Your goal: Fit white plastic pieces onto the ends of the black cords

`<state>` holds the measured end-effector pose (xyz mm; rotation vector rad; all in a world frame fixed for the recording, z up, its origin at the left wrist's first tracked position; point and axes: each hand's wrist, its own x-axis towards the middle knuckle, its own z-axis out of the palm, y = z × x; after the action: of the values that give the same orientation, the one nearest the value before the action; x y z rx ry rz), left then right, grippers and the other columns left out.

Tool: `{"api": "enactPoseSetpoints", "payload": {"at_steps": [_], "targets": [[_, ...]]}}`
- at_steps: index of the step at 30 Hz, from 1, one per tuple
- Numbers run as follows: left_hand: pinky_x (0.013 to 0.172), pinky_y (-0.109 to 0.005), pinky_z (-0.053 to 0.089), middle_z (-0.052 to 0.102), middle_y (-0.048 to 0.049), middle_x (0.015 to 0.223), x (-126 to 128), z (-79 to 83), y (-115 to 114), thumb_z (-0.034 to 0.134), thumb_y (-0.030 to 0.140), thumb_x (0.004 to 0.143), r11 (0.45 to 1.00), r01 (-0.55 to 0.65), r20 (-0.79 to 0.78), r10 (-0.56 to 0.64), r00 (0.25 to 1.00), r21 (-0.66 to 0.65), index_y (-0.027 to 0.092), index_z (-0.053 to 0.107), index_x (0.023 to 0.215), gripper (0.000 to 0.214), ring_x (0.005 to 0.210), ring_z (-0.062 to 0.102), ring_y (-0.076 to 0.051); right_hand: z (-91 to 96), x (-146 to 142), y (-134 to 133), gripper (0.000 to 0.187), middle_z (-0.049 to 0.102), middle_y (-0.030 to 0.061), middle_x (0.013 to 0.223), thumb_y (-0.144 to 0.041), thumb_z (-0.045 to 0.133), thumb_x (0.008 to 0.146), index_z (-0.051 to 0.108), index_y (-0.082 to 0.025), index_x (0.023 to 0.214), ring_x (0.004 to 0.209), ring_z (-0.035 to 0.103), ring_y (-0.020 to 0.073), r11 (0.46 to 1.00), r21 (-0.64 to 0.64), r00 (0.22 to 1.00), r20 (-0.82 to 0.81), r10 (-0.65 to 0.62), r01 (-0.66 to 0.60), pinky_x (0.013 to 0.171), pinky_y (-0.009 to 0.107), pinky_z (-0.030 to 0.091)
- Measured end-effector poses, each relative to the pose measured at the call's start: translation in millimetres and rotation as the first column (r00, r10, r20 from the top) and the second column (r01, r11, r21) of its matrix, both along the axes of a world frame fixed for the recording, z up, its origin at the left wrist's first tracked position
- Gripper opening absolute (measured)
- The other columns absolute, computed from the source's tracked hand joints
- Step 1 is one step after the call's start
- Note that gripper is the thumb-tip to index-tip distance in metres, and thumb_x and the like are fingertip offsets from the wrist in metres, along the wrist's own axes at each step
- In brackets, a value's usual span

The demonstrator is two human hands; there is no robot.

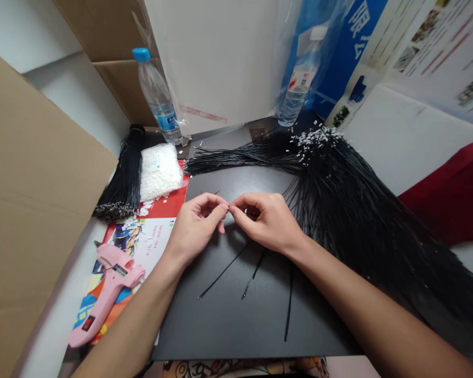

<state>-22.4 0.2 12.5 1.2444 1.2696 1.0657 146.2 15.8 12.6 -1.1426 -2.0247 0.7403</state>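
Over the middle of the dark table [208, 328], my left hand [199, 223] and my right hand [270, 223] meet at their fingertips. Each one is closed in a pinch of thumb and forefinger. Whatever sits between the fingertips is too small to make out. Black wires [223, 274] extend out from beneath my right hand toward the front of the table; whether it holds any of them is hidden. Right of my hands spreads a large pile of black wires [350, 205] with small white tips [317, 139]. A thinner bundle of black wires [240, 157] lies behind my hands.
At left, a pink glue gun [116, 281] lies on a colourful printed sheet [152, 241]. Behind it are a bag of small white pieces [160, 172] and another black wire bundle [126, 176]. Two water bottles [157, 100] stand at the back. Cardboard [35, 194] rises at left.
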Motion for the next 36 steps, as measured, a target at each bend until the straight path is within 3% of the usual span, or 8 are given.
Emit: {"api": "enactPoseSetpoints", "payload": {"at_steps": [3,8,12,16,19,27,32,36], "targets": [[0.053,-0.021,0.04,0.061,0.0035,0.068,-0.3,-0.9,0.2,0.069,0.031,0.081,1.0,-0.021,0.038,0.022,0.999,-0.012,0.016,0.064,0.08,0.016,0.05,0.054,-0.007,-3.4,-1.3,-1.5,0.012,0.068,-0.0016,0.068,-0.023,0.061,0.087,0.071,-0.016,0.089,0.052,0.052,0.0063,0.999,0.038,0.999,-0.033,-0.016,0.017,0.056,0.019,0.039],[0.054,-0.021,0.042,0.063,0.0021,0.073,-1.2,-0.7,-0.3,0.072,0.032,0.08,1.0,-0.003,0.095,0.005,0.995,-0.026,0.015,0.065,0.081,0.017,0.051,0.056,-0.007,-1.8,-5.4,-4.7,0.01,0.068,-0.0006,0.072,-0.017,0.059,0.084,0.069,-0.016,0.081,0.058,0.055,0.0073,0.991,0.105,0.995,-0.075,-0.069,0.077,0.059,0.019,0.041],[0.056,-0.022,0.046,0.064,0.0015,0.077,-0.8,0.2,-0.9,0.073,0.032,0.08,0.999,0.026,0.128,-0.02,0.992,-0.041,0.015,0.065,0.086,0.02,0.052,0.058,-0.007,1.8,-7.6,-3.8,0.009,0.063,-0.0026,0.065,-0.018,0.059,0.082,0.066,-0.016,0.077,0.055,0.05,0.0066,0.994,-0.044,0.983,-0.15,-0.104,0.099,0.054,0.019,0.038],[0.06,-0.024,0.05,0.066,0.0007,0.08,-1.1,-1.5,-0.6,0.071,0.031,0.082,0.999,0.007,0.159,-0.002,0.987,-0.032,0.016,0.066,0.103,0.026,0.055,0.062,-0.009,1.5,-7.5,-0.6,0.008,0.059,-0.0031,0.064,-0.022,0.06,0.079,0.064,-0.016,0.076,0.054,0.047,0.0068,0.968,-0.24,0.953,-0.267,-0.141,0.076,0.051,0.019,0.035],[0.062,-0.024,0.051,0.067,-0.0004,0.082,-1.9,-2.6,0.0,0.069,0.032,0.084,1.0,0.003,0.118,-0.002,0.993,-0.006,0.015,0.069,0.101,0.024,0.057,0.063,-0.009,0.3,-7.1,1.3,0.009,0.059,-0.0025,0.066,-0.024,0.06,0.078,0.063,-0.015,0.076,0.057,0.048,0.0072,0.951,-0.304,0.935,-0.32,-0.155,0.054,0.053,0.019,0.036],[0.059,-0.024,0.052,0.067,-0.0007,0.08,0.7,-2.0,1.2,0.072,0.034,0.079,0.998,-0.031,0.136,0.037,0.99,-0.047,0.014,0.066,0.089,0.023,0.056,0.062,-0.01,-2.8,-7.9,2.5,0.011,0.061,-0.0017,0.067,-0.024,0.061,0.077,0.065,-0.015,0.075,0.058,0.049,0.0072,0.928,-0.371,0.942,-0.302,-0.146,0.025,0.054,0.019,0.038],[0.06,-0.023,0.048,0.066,0.0008,0.077,0.1,-2.7,1.4,0.073,0.036,0.079,0.998,-0.023,0.133,0.03,0.991,-0.05,0.015,0.066,0.089,0.024,0.057,0.06,-0.009,-3.0,-7.9,1.3,0.01,0.062,-0.0022,0.067,-0.023,0.061,0.079,0.066,-0.014,0.076,0.057,0.049,0.0065,0.936,-0.352,0.952,-0.278,-0.125,0.021,0.054,0.019,0.038],[0.058,-0.021,0.043,0.062,0.0034,0.063,-0.9,-2.5,0.8,0.072,0.035,0.081,0.999,-0.036,0.069,0.038,0.997,-0.034,0.015,0.068,0.089,0.022,0.056,0.054,-0.009,-1.3,-7.0,0.6,0.009,0.062,-0.0028,0.067,-0.019,0.061,0.079,0.067,-0.014,0.076,0.057,0.048,0.0058,0.95,-0.311,0.964,-0.238,-0.119,0.04,0.057,0.019,0.039]]}}
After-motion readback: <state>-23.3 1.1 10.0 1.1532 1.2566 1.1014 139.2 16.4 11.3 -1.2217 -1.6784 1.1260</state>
